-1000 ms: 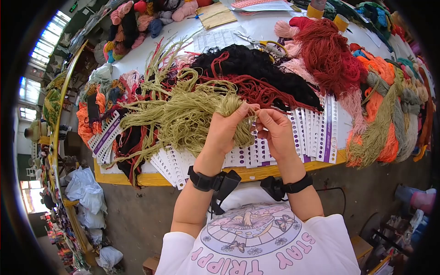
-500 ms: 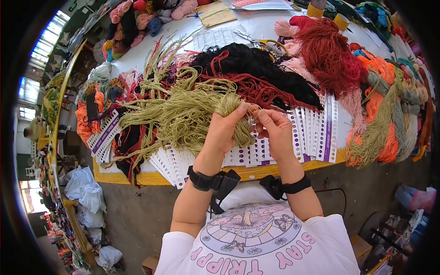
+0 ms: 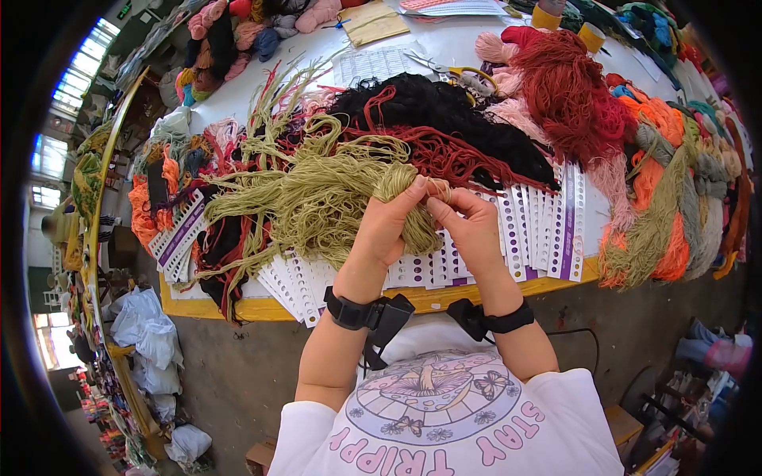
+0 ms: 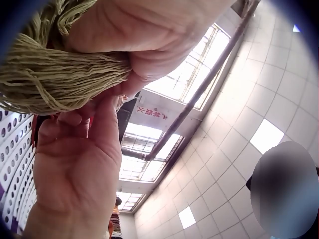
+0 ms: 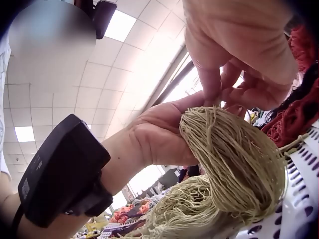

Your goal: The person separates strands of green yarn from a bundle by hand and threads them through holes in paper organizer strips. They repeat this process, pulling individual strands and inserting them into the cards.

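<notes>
A large hank of olive-green yarn (image 3: pixel 325 186) spreads over the worktable, its gathered end raised at my hands. My left hand (image 3: pixel 387 226) grips that end, the thumb across the bundled strands; the left wrist view shows the strands (image 4: pixel 60 77) bunched beneath it. Close against the left fingertips, my right hand (image 3: pixel 474 234) pinches with thumb and forefinger at the tip of the bundle. In the right wrist view the thumb and fingers of the right hand (image 5: pixel 239 35) meet just above the folded loop of yarn (image 5: pixel 234 159). The pinched strands are mostly hidden by the fingers.
White punched cards (image 3: pixel 567 230) lie fanned along the table's yellow front edge (image 3: pixel 429 300). Black yarn (image 3: pixel 444 119) and dark red yarn (image 3: pixel 468 159) lie behind the hank. Yellow-handled scissors (image 3: pixel 468 75) rest farther back. Orange yarn (image 3: pixel 663 119) and other hanks are heaped at right.
My right hand has moved left, up against the left fingertips; the small gap between the hands has closed. The left hand keeps its grip on the yarn in nearly the same place.
</notes>
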The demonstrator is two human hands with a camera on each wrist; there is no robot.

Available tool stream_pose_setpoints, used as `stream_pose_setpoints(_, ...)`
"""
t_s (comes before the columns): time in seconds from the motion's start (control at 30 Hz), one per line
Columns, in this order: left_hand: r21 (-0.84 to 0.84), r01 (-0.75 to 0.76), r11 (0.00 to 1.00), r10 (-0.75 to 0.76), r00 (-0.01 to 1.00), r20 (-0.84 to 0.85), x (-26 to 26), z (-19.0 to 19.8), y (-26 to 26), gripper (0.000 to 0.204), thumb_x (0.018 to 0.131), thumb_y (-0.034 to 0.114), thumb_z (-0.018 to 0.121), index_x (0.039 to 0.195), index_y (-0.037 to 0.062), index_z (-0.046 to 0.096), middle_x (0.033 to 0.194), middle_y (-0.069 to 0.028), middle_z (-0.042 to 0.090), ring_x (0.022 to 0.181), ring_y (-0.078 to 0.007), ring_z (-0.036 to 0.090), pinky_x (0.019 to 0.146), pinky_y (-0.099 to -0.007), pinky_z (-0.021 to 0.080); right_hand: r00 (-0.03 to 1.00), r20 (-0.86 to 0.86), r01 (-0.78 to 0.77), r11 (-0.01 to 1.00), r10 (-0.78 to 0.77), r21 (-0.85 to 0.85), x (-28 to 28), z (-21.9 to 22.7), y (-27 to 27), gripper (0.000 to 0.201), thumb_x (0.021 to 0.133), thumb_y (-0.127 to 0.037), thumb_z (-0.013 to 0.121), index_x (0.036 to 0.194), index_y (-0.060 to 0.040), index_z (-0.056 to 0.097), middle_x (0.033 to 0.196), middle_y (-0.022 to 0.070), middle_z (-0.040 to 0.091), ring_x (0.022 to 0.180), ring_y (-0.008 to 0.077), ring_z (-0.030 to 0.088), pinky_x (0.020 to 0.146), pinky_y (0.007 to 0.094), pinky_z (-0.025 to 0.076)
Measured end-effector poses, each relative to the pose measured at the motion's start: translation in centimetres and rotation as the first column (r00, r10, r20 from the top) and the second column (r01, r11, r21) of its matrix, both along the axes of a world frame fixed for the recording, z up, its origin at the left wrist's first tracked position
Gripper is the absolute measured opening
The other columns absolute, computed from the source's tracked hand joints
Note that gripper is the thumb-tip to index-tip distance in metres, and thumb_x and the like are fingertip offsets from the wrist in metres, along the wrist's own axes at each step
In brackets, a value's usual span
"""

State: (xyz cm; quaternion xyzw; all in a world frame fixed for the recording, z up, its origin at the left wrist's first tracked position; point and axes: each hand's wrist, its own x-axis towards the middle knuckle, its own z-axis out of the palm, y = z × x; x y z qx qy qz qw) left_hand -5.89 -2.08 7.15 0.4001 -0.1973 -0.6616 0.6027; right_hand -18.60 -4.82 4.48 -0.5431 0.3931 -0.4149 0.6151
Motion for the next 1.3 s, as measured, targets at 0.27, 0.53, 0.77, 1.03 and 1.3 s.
stream_pose_setpoints(0.27, -0.187, -0.225, 0.956, -0.01, 0.613, -0.79, 11.3, -2.8, 0.4, 0.015, 0.085, 0.006, 0.048, 0.098, 0.0017, 0.053, 0.06, 0.0028, 0.048, 0.055, -0.0084, 0.048, 0.057, -0.0217, 0.045, 0.581, 0.688, 0.063, 0.867, -0.435, 0.495, -7.0, 1.4, -2.7, 0.015, 0.085, -0.016, 0.044, 0.083, -0.0079, 0.057, 0.081, 0.0071, 0.059, 0.074, 0.0141, 0.053, 0.056, 0.0249, 0.043)
stream_pose_setpoints(0.53, -0.035, -0.804, 0.594, 0.754, 0.571, -0.324, 31.2, -1.1, 8.1, 0.021, 0.087, 0.011, 0.043, 0.066, 0.0097, 0.042, 0.047, 0.0051, 0.03, 0.042, -0.0065, 0.03, 0.044, -0.0203, 0.029, 0.072, 0.551, 0.978, 0.168, -0.832, 0.125, -45.6, 3.7, -5.5, 0.019, 0.076, -0.008, 0.042, 0.058, -0.0097, 0.034, 0.051, -0.0002, 0.03, 0.042, 0.0115, 0.031, 0.069, 0.0327, 0.047)
stream_pose_setpoints(0.77, 0.18, 0.078, 0.981, -0.098, 0.99, 0.104, 1.8, -3.6, -2.1, 0.023, 0.083, 0.02, 0.058, 0.1, 0.0045, 0.058, 0.072, 0.0038, 0.053, 0.059, -0.0034, 0.048, 0.046, -0.0152, 0.039, 0.985, 0.1, -0.161, 0.965, 0.143, 0.208, -13.5, -0.2, -5.7, 0.025, 0.085, -0.022, 0.048, 0.105, -0.0077, 0.05, 0.088, 0.004, 0.049, 0.07, 0.0084, 0.046, 0.051, 0.0246, 0.05)
stream_pose_setpoints(1.03, 0.307, 0.075, 0.949, -0.193, 0.906, 0.376, -6.0, -6.5, -4.3, 0.015, 0.077, 0.013, 0.061, 0.087, 0.0027, 0.061, 0.064, -0.0006, 0.055, 0.052, -0.0083, 0.047, 0.047, -0.0213, 0.037, 0.969, 0.047, -0.246, 0.932, 0.242, 0.265, -7.8, -3.5, -4.7, 0.026, 0.088, -0.024, 0.05, 0.105, -0.0045, 0.049, 0.076, 0.0035, 0.058, 0.059, 0.0071, 0.055, 0.044, 0.0207, 0.046)
stream_pose_setpoints(1.3, 0.132, -0.136, 0.982, -0.026, 0.593, 0.805, -7.3, -7.9, -3.7, 0.023, 0.077, 0.017, 0.057, 0.086, -0.0045, 0.057, 0.076, -0.0207, 0.06, 0.075, -0.0353, 0.058, 0.069, -0.0397, 0.044, 0.961, -0.273, 0.045, 0.999, -0.039, 0.014, -7.9, -5.7, -5.6, 0.013, 0.085, -0.014, 0.052, 0.085, -0.0033, 0.059, 0.07, 0.0008, 0.061, 0.058, 0.0055, 0.053, 0.048, 0.0199, 0.041)
